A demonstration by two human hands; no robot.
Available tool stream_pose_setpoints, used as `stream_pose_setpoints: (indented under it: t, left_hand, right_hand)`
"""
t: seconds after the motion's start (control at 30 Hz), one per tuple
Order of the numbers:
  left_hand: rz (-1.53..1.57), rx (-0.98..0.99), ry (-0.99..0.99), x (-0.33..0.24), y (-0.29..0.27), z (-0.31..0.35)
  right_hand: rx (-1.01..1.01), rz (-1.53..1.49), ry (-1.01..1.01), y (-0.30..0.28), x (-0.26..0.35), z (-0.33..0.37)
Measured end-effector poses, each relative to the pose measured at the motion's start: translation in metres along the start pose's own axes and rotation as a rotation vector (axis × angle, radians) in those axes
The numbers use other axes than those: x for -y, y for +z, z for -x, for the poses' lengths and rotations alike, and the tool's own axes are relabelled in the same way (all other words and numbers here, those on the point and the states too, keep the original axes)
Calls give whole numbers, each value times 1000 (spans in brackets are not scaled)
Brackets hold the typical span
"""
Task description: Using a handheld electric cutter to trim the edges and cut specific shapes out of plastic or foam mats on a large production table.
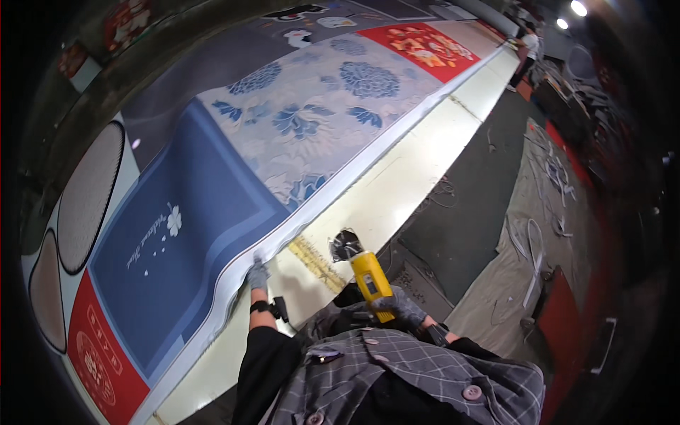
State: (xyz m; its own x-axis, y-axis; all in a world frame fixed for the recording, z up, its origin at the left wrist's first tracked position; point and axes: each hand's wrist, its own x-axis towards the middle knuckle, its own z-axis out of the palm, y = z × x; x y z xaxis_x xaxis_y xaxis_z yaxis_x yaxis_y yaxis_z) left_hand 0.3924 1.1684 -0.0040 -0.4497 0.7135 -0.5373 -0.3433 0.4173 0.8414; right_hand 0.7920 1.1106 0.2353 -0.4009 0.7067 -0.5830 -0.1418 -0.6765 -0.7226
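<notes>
In the head view, the left hand [260,275], in a gray glove, touches the edge of the big printed cloth [273,145]. The cloth spreads from its fingertips toward 10 o'clock; I cannot tell if they pinch. The right hand [404,309] curls around the yellow tool [371,278], which points to 11 o'clock.

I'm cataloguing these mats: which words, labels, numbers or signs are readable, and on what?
Nothing can be quoted with confidence:
Blue mat: slanted white script beside a white clover, too blurred.
Lower-left red mat: pale characters in a framed strip, too small and blurred.
Yellow power tool in the right hand: a small label-like patch, too small.
</notes>
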Motion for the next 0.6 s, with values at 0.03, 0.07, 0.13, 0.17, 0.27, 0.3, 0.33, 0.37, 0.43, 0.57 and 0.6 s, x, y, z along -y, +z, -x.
stream_pose_setpoints:
  t: [0.03,0.07,0.13,0.17,0.27,0.3,0.33,0.37,0.43,0.57,0.6]
  left_hand:
    - [-7,4,32,-3,3,1]
    - [-30,-76,-97,-10,0,-4]
    - [38,-81,-207,-12,7,-7]
    - [147,-8,-182,-12,19,-5]
    - [248,42,-229,-6,60,-7]
    - [245,143,-202,-4,78,-7]
    - [302,193,-265,-2,94,-6]
    - [364,241,-316,-4,112,-10]
    - [502,245,-422,-2,151,-16]
    - [476,198,-240,3,241,-33]
    - [496,265,-248,9,262,-35]
  right_hand:
    - [39,-82,-1,-2,10,-4]
    - [56,-63,-15,-4,16,-10]
    - [49,-156,-53,-2,38,-3]
    - [55,-221,-82,-7,48,-2]
    - [38,-310,-198,-28,66,8]
    - [-3,-326,-233,-38,71,13]
    - [-22,-340,-245,-48,73,19]
    - [-55,-327,-274,-60,80,22]
    - [-116,-256,-328,-96,80,24]
    - [-182,-443,-364,-168,81,23]
    - [-216,-456,-358,-185,85,28]
